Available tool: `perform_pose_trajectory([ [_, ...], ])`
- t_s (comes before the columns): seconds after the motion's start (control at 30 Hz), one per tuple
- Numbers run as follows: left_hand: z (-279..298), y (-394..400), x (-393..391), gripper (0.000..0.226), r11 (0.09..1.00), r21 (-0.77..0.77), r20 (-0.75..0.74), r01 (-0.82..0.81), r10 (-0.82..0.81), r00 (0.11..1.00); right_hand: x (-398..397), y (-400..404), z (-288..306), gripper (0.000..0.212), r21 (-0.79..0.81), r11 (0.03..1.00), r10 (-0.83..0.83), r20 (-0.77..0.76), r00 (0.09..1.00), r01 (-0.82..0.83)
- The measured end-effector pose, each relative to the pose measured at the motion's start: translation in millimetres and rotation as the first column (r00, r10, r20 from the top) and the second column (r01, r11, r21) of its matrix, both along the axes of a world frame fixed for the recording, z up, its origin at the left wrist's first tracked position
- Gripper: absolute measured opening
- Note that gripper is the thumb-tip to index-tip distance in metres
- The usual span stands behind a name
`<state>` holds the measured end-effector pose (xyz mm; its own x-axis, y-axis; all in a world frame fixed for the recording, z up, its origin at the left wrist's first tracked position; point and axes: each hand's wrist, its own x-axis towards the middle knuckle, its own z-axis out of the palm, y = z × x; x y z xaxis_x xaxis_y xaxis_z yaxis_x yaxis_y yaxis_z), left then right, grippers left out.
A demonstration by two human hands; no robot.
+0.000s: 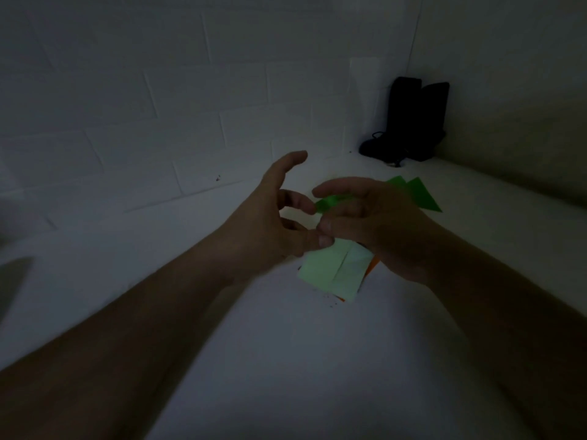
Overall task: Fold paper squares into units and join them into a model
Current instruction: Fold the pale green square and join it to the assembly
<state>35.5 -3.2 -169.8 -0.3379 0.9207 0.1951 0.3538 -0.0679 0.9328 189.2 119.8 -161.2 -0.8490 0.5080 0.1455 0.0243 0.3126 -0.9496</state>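
The scene is dim. My right hand (pixel 368 220) holds a small folded bright green paper piece (pixel 330 203) above the white surface, fingers curled round it. My left hand (pixel 276 214) meets it from the left, its thumb and a fingertip pinching the piece's near end, the index finger raised. Below the hands lies a pale green paper (pixel 333 271) with a centre crease, on top of an orange sheet (pixel 372 265) whose edge peeks out. Behind my right hand lie folded bright green units (pixel 419 193), partly hidden.
A dark object (pixel 409 122) with a cord stands in the far right corner against the white brick wall (pixel 158 100). The white surface (pixel 286 360) stretches toward me between my forearms. A few dark specks lie near the pale green paper.
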Motion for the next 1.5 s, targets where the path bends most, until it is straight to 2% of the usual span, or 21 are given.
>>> perform_pose_trajectory([
  [0.1,-3,1,1,0.099,1.000,-0.025,0.032,0.008,-0.008,0.999,-1,3,-1,0.046,-0.041,0.998,-0.047,-0.054,0.997,0.045],
  [0.3,-8,6,6,0.032,0.997,-0.069,0.075,-0.027,0.032,0.997,-5,18,-4,0.043,-0.221,0.954,-0.243,-0.176,0.954,0.203],
  [0.4,-9,8,4,0.014,0.995,-0.047,0.153,-0.090,0.097,0.984,-6,23,-6,0.040,-0.232,0.937,-0.309,-0.199,0.930,0.262],
  [0.53,-8,10,-1,0.013,0.982,0.010,0.270,-0.187,0.177,0.946,-5,22,-6,0.042,-0.230,0.943,-0.293,-0.233,0.927,0.240],
  [0.6,-6,10,-2,0.012,0.975,0.040,0.321,-0.218,0.194,0.927,-5,21,-7,0.043,-0.168,0.956,-0.272,-0.216,0.938,0.239],
  [0.67,-6,9,-2,0.014,0.974,0.053,0.294,-0.220,0.195,0.936,-5,17,-6,0.040,-0.056,0.969,-0.245,-0.159,0.956,0.239],
  [0.87,-8,7,12,0.013,0.978,0.081,0.183,-0.192,0.175,0.968,-5,8,-5,0.041,0.143,0.974,-0.168,-0.058,0.984,0.174],
  [1.03,-9,6,13,0.008,0.984,0.055,0.178,-0.168,0.156,0.972,-7,10,-10,0.050,0.129,0.973,-0.181,-0.104,0.978,0.194],
  [1.2,-12,7,10,0.009,0.991,0.027,0.051,-0.130,0.129,0.990,-8,7,-13,0.058,0.199,0.964,-0.159,-0.101,0.982,0.177],
  [1.37,-12,6,11,0.013,0.992,0.032,-0.060,-0.118,0.120,0.991,-7,8,-11,0.057,0.164,0.972,-0.155,-0.079,0.985,0.166],
  [1.5,-11,8,13,0.017,0.991,0.049,-0.050,-0.128,0.130,0.990,-7,10,-10,0.058,0.083,0.986,-0.138,-0.045,0.989,0.142],
])
